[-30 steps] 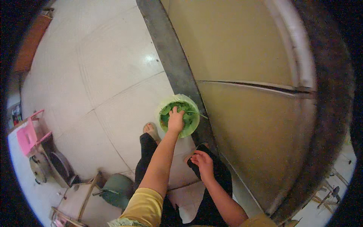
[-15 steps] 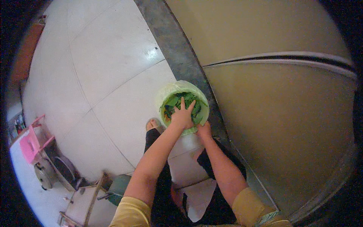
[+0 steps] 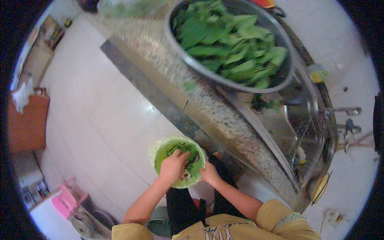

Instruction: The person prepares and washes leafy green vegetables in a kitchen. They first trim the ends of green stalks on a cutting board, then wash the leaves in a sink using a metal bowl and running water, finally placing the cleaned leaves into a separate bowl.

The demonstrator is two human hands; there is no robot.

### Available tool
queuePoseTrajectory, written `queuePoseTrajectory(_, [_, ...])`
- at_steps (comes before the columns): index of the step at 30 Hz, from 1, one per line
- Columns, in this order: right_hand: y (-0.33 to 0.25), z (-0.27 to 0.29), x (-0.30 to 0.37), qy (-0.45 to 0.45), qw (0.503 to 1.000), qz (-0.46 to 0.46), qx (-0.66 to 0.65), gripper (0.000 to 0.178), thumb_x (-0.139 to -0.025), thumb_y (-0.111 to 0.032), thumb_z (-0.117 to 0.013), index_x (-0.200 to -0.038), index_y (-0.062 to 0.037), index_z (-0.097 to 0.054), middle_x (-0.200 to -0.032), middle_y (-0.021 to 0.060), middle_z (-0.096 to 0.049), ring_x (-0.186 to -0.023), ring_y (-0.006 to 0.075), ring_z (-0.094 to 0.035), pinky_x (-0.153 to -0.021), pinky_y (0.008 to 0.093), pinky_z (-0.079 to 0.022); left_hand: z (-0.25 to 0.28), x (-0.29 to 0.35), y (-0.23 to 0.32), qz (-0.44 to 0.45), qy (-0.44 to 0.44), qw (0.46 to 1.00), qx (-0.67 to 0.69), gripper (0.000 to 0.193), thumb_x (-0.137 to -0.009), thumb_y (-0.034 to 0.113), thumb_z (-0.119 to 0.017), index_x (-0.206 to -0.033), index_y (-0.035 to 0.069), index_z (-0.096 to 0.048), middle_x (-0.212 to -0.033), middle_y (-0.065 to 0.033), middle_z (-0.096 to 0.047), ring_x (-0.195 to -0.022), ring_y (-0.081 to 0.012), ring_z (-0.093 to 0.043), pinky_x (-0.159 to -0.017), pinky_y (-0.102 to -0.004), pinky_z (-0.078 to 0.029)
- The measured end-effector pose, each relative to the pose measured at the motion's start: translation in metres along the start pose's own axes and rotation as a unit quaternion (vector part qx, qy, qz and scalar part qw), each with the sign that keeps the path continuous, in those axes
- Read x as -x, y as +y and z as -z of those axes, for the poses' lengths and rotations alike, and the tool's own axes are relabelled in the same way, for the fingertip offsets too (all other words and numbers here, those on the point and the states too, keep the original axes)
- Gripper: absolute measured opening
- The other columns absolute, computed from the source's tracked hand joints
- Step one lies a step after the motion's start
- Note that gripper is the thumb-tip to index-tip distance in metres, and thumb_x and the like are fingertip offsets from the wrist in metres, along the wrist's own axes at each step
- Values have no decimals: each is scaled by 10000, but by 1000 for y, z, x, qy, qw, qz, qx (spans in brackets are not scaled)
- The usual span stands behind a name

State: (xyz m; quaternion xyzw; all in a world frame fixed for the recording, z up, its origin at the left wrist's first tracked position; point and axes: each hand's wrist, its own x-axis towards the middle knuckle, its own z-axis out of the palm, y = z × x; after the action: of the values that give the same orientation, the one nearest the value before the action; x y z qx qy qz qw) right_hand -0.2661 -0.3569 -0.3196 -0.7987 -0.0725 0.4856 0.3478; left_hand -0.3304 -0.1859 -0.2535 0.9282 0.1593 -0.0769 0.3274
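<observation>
A light green bin [image 3: 157, 162] with a thin bag folded over its rim stands in front of me, with green leaves [image 3: 193, 150] and scraps inside. Down in the bin, my left hand [image 3: 173, 165] has its fingers bent and closed among the leaves; their tips are partly hidden. On the right side, my right hand [image 3: 209, 174] grips the bin's rim. Above the counter, a large metal basin [image 3: 176, 44] is heaped with broad leafy greens [image 3: 236, 44].
A speckled stone counter [image 3: 218, 114] runs diagonally to my right, holding a steel sink [image 3: 286, 110] with leaf bits. A clear bag [image 3: 132, 8] lies at its far end. A pink stool [image 3: 66, 200] and a brown box [image 3: 30, 120] are at the left.
My view has risen and shifted, so the counter, sink and basin now show. The left hand's spread fingers have bent into the leaves. My right hand remains at the bin's rim.
</observation>
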Motion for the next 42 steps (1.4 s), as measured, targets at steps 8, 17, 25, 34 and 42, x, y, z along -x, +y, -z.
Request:
queuePoseTrajectory(8, [-97, 69, 97, -25, 996, 44, -74, 288, -769, -55, -413, -1035, 52, -433, -832, 168, -567, -664, 243, -605, -526, 344, -515, 108, 67, 15, 205, 89, 943, 247, 341, -686, 67, -591, -1005, 7, -485, -780, -135, -555, -690, -215, -560, -591, -339, -443])
queuePoseTrajectory(17, [-139, 234, 130, 34, 950, 152, -270, 172, -805, -140, -520, -887, 9, -546, -745, 63, -582, -634, 136, -563, -555, 264, -474, 117, 48, 15, 235, 60, 941, 237, 181, -710, 13, -448, -862, -59, -515, -724, -133, -585, -650, -174, -551, -582, -306, -435])
queuePoseTrajectory(25, [38, 338, -72, 305, 882, -201, 297, 607, -607, -376, -696, -1065, -27, -504, -1112, 161, -488, -1074, 285, -434, -846, 436, -379, 81, 41, 29, 310, 92, 934, 149, 195, -711, 7, -439, -874, -67, -518, -718, -156, -583, -649, -197, -554, -596, -314, -431])
queuePoseTrajectory(34, [44, 289, -113, 231, 933, -182, 208, 729, -595, -435, -682, -1133, -32, -401, -1085, 187, -456, -1007, 322, -458, -818, 420, -397, 66, 68, 25, 355, 105, 891, 264, 256, -752, 81, -522, -979, -34, -500, -814, -98, -570, -700, -133, -520, -587, -285, -438])
queuePoseTrajectory(42, [4, 226, -147, 230, 949, 68, 204, 439, -713, -110, -520, -1134, -56, -406, -1046, 245, -441, -922, 385, -477, -766, 430, -415, 63, 59, 39, 407, 83, 880, 229, 250, -701, -18, -487, -950, -37, -502, -813, -130, -586, -723, -190, -567, -633, -297, -445])
